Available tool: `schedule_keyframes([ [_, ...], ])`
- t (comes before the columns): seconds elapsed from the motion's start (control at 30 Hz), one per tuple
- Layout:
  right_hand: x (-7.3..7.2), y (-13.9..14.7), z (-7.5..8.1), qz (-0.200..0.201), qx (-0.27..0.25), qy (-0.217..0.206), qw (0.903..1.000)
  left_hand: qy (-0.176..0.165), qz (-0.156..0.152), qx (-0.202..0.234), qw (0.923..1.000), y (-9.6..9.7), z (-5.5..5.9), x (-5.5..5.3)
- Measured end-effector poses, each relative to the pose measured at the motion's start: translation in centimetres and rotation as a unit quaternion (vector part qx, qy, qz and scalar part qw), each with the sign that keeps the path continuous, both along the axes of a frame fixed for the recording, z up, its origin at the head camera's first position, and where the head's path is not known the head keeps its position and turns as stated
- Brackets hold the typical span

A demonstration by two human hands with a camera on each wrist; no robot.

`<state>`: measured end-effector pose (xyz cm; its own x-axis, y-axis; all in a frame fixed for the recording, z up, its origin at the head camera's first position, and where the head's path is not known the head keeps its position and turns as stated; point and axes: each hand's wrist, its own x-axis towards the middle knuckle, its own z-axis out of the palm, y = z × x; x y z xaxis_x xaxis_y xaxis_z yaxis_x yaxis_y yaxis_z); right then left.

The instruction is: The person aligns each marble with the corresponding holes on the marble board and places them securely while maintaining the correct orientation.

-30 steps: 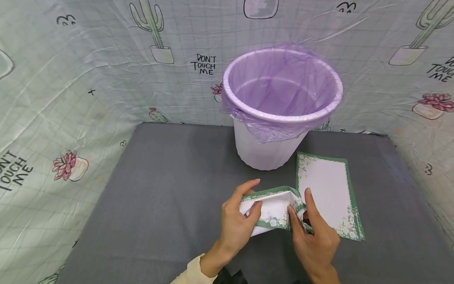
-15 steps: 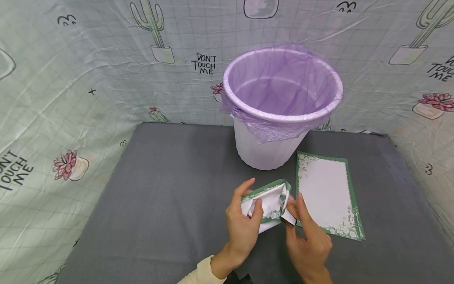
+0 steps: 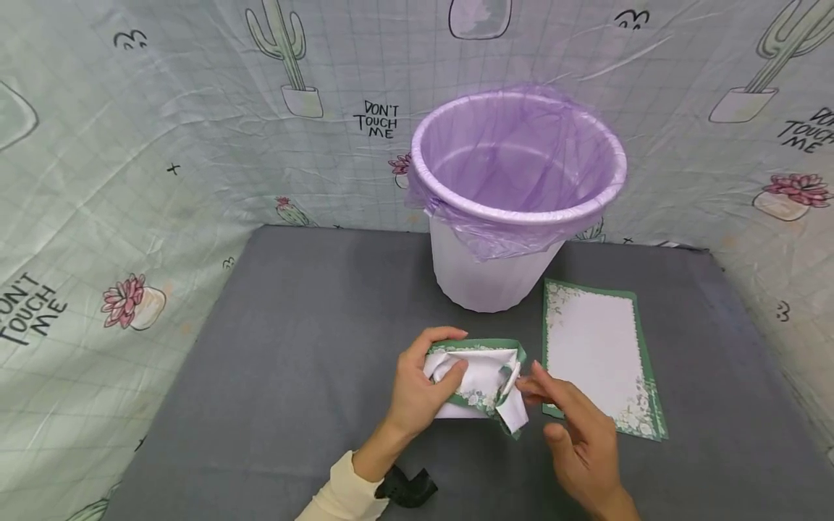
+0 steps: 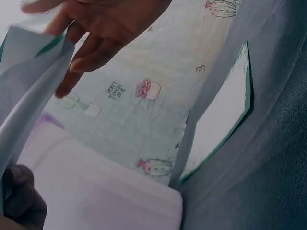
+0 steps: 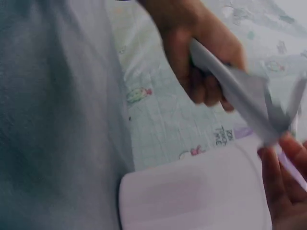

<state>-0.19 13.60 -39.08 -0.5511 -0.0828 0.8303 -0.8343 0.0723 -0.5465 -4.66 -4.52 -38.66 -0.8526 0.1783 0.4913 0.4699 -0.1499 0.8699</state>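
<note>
A sheet of floral-bordered paper [image 3: 478, 373], folded into a shallow box-like shape with a green edge, is in my left hand [image 3: 417, 394]. The left thumb presses its inner side while the fingers go behind it. A loose flap folds down at its right end, beside my right hand [image 3: 583, 438]. That hand has its fingers stretched out, fingertips right at the flap, thumb apart. In the left wrist view the right hand [image 4: 108, 28] shows spread fingers near the folded paper [image 4: 29, 86]. The right wrist view shows the left hand [image 5: 196, 52] gripping the paper's other end.
Behind the hands stands a white wastebasket [image 3: 489, 278] with a purple bag [image 3: 498, 242] over its rim. Several flat sheets of matching paper [image 3: 589, 347] lie stacked on the grey cloth [image 3: 313, 347] at the right. A printed curtain [image 3: 215, 94] encloses the back and sides.
The right hand has let go of the paper's right end and drawn slightly right, fingers straightening. The flap there now hangs down. The left hand has shifted a little left with the paper.
</note>
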Motion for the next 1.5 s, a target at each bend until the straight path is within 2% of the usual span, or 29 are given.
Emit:
schedule_keyframes([
  [0.07,0.0,0.3,0.2,0.047,-0.005,-0.035,0.9983,-0.018,-0.031,0.007,0.9993,-0.2,0.1,0.1],
  [0.17,0.3,0.6,0.4,0.078,-0.009,-0.099,0.992,-0.016,-0.061,0.006,0.998,-0.1,0.3,0.2],
  [0.27,0.6,0.8,0.2,0.078,-0.009,-0.171,0.9821,0.001,-0.062,-0.001,0.9981,0.1,0.5,0.3],
  [0.33,0.8,1.0,-0.3,0.067,-0.021,-0.2,0.9774,0.009,-0.072,-0.006,0.9974,0.1,0.1,0.2],
  [0.37,0.8,1.0,-0.4,0.058,-0.03,-0.212,0.9752,0.007,-0.084,-0.008,0.9964,-0.1,0.1,0.2],
  [0.43,0.7,1.2,-0.8,0.054,-0.062,-0.215,0.9732,0.0,-0.131,-0.001,0.9914,-0.7,0.1,0.2],
  [0.53,0.4,1.6,-0.8,0.052,-0.106,-0.216,0.9692,-0.021,-0.221,0.031,0.9746,-2.2,0.2,0.2],
  [0.63,0.2,2.0,-0.7,0.055,-0.117,-0.23,0.9645,-0.021,-0.306,0.061,0.95,-3.5,-0.1,0.0],
  [0.7,0.2,1.9,-0.4,0.046,-0.114,-0.238,0.9635,-0.013,-0.35,0.066,0.9343,-4.1,-0.2,0.0],
  [0.77,0.3,1.7,-0.1,0.023,-0.103,-0.241,0.9647,0.0,-0.39,0.064,0.9184,-4.2,-0.2,0.0],
  [0.83,0.3,1.3,0.3,-0.014,-0.074,-0.23,0.9703,0.013,-0.428,0.053,0.9023,-4.2,-0.1,0.3],
  [0.87,0.3,1.1,0.4,-0.041,-0.052,-0.221,0.973,0.024,-0.438,0.033,0.8981,-4.1,0.1,0.4],
  [0.9,0.3,0.9,0.6,-0.068,-0.032,-0.213,0.9742,0.04,-0.436,0.007,0.8991,-3.9,0.3,0.6],
  [0.97,0.2,0.5,0.9,-0.118,0.0,-0.198,0.9731,0.085,-0.402,-0.047,0.9106,-3.3,0.7,1.0],
  [1.03,0.3,0.3,1.0,-0.154,0.022,-0.189,0.9696,0.133,-0.336,-0.095,0.9277,-2.4,0.8,1.2],
  [1.07,0.3,0.2,1.1,-0.165,0.024,-0.185,0.9685,0.162,-0.289,-0.116,0.9363,-1.9,0.8,1.2],
  [1.13,0.3,0.1,1.2,-0.172,0.017,-0.176,0.9691,0.2,-0.212,-0.133,0.9472,-1.1,0.3,1.1],
  [1.23,0.4,0.1,1.1,-0.166,0.021,-0.154,0.9739,0.235,-0.145,-0.138,0.9512,-0.1,-0.9,1.0],
  [1.33,0.6,0.5,1.0,-0.16,0.059,-0.148,0.9741,0.25,-0.093,-0.137,0.9538,0.6,-1.9,0.9],
  [1.43,0.9,0.8,0.9,-0.125,0.089,-0.14,0.9781,0.263,-0.049,-0.138,0.9535,1.0,-2.3,0.7],
  [1.5,1.0,0.7,1.0,-0.094,0.085,-0.143,0.9817,0.275,-0.033,-0.143,0.95,1.3,-2.2,0.6],
])
